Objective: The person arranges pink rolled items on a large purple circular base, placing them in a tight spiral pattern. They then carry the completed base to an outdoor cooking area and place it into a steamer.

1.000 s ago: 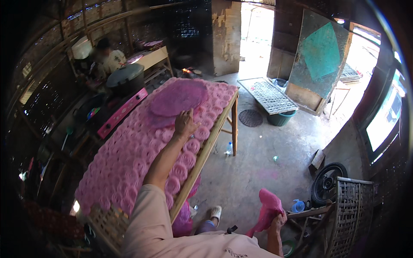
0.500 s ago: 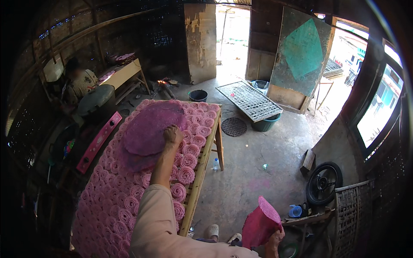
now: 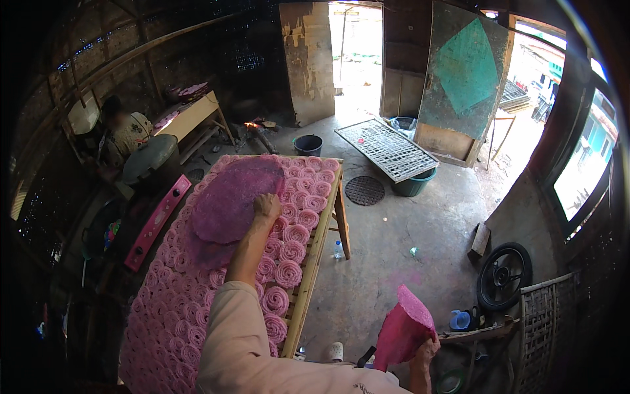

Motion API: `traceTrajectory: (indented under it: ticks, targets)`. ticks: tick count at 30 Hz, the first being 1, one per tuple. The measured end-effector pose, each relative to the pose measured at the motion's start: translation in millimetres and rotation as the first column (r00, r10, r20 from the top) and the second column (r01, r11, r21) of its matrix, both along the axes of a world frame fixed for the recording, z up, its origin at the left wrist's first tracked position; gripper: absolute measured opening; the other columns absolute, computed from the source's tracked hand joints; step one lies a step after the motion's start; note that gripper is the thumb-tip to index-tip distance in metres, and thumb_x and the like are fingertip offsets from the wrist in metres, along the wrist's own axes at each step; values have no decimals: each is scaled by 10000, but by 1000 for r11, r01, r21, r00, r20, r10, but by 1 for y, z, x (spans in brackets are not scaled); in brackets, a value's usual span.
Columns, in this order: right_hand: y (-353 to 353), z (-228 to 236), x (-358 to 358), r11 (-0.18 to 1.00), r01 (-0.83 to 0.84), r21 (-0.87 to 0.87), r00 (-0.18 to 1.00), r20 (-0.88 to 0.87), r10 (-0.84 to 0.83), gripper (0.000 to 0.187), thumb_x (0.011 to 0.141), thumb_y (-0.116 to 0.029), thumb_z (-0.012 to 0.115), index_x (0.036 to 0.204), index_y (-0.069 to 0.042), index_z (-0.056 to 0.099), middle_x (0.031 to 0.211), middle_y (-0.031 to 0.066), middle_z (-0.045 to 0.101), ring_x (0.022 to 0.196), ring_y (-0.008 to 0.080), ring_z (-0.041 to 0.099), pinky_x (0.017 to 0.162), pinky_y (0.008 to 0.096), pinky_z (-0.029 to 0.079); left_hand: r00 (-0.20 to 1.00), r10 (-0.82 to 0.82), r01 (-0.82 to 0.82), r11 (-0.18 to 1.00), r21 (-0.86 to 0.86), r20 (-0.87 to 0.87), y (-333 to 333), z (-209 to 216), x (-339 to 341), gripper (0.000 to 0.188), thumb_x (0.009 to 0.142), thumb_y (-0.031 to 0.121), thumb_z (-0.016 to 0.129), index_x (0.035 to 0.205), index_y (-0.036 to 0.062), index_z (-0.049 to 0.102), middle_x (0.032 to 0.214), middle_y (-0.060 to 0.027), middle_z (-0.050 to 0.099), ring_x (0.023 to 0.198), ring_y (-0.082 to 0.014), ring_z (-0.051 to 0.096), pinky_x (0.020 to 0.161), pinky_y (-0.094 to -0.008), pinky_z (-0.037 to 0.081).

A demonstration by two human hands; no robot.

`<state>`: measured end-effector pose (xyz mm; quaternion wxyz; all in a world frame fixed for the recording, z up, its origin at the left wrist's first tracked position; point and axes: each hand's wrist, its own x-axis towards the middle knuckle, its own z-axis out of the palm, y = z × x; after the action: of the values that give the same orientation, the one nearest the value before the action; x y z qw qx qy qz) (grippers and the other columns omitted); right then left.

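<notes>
my left hand (image 3: pixel 267 207) curls, grip unclear, at the right edge of the purple disc (image 3: pixel 233 200) atop pink swirls (image 3: pixel 287 274); beyond the worktop (image 3: pixel 306 279), my right hand (image 3: pixel 426 353) clasps a magenta bundle (image 3: pixel 401 328) over open floor (image 3: pixel 374 236).

Grey floor (image 3: pixel 367 282), sunlit open doorway (image 3: pixel 358 56)

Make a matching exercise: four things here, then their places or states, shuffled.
1. Person's left hand
2. Person's right hand
3. Round black wheel
4. Round green plastic tub

A. under a pale, rectangular lattice panel
B. holding a bright pink, limp, cloth-like piece
C. near a brownish woven panel
D. at a flat, purple, rounded sheet

Pairs: 1-D; 2-B; 3-C; 4-A
</notes>
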<state>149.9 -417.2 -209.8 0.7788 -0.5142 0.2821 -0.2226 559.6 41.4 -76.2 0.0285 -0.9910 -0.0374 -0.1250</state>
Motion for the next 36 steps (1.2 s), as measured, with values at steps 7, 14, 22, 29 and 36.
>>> traceTrajectory:
  ticks: [7,14,22,29,36]
  targets:
    - [10,-6,-9,995,94,30,996,2,-95,219,870,-201,597,995,-24,624,881,23,609,788,151,554,709,292,449,945,175,-151,983,-106,278,23,5,45,218,858,155,525,863,22,698,846,-174,711,811,-335,707,704,-435,574]
    - [7,-13,-19,990,140,16,986,-91,-138,259,897,-175,539,1082,-10,615,997,79,642,874,208,599,796,335,488,982,188,-186,979,-77,19,-5,-11,60,456,833,439,622,1028,33,692,1023,-174,698,946,-319,688,770,-427,558]
    - [16,2,-18,972,217,87,971,-124,-206,268,904,-196,530,1073,-12,625,987,74,642,845,211,604,761,338,491,941,228,-234,972,4,-251,-21,9,62,366,808,319,615,1086,97,702,1115,-157,682,1012,-310,671,792,-444,558]
    - [8,-7,-6,987,139,84,990,-40,-136,290,915,-221,542,1092,-3,616,990,79,639,877,217,599,785,351,486,955,192,-173,979,-104,224,26,-20,70,217,844,142,522,851,72,728,876,-167,713,808,-353,705,712,-451,575]
    - [0,25,13,949,158,272,985,-116,-131,332,956,-282,488,1111,-18,618,1040,74,631,962,204,595,848,343,478,903,-31,64,996,-62,429,48,87,45,134,796,153,638,814,22,661,807,-216,669,777,-390,667,708,-474,535]
